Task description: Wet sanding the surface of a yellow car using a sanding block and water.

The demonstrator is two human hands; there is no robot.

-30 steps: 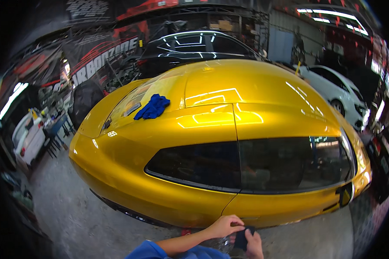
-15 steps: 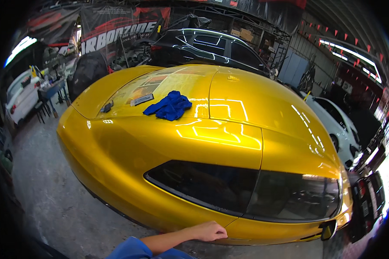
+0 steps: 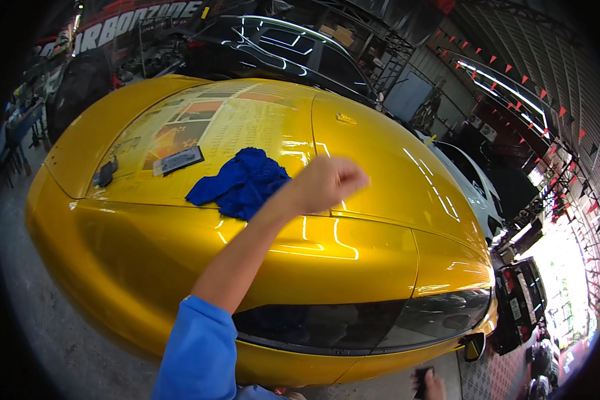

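My left hand (image 3: 327, 185) is raised over the roof edge of a glossy golden-yellow car (image 3: 380, 173), its fingers curled together. The fingertips are blurred, and I cannot make out what they hold, if anything. Beside that wrist a crumpled blue cloth (image 3: 240, 183) lies on the car's rear glass area. Further left rest a flat grey rectangular piece with a dark border (image 3: 178, 161) and a small dark lump-like object (image 3: 105, 173). Low in the picture, by the car's side, my right hand (image 3: 435, 387) shows only partly, closed on a small black object (image 3: 421, 382).
The car's dark side windows (image 3: 327, 323) and side mirror (image 3: 474, 347) are nearest me. Behind stand a black car (image 3: 280, 57) and a white car (image 3: 470, 177). A dark vehicle (image 3: 519, 303) is at the right. Concrete floor (image 3: 23, 267) runs along the left.
My left hand has risen from the car's lower side to above the roof edge. My right hand with the black object has come into view. The view has shifted closer over the car.
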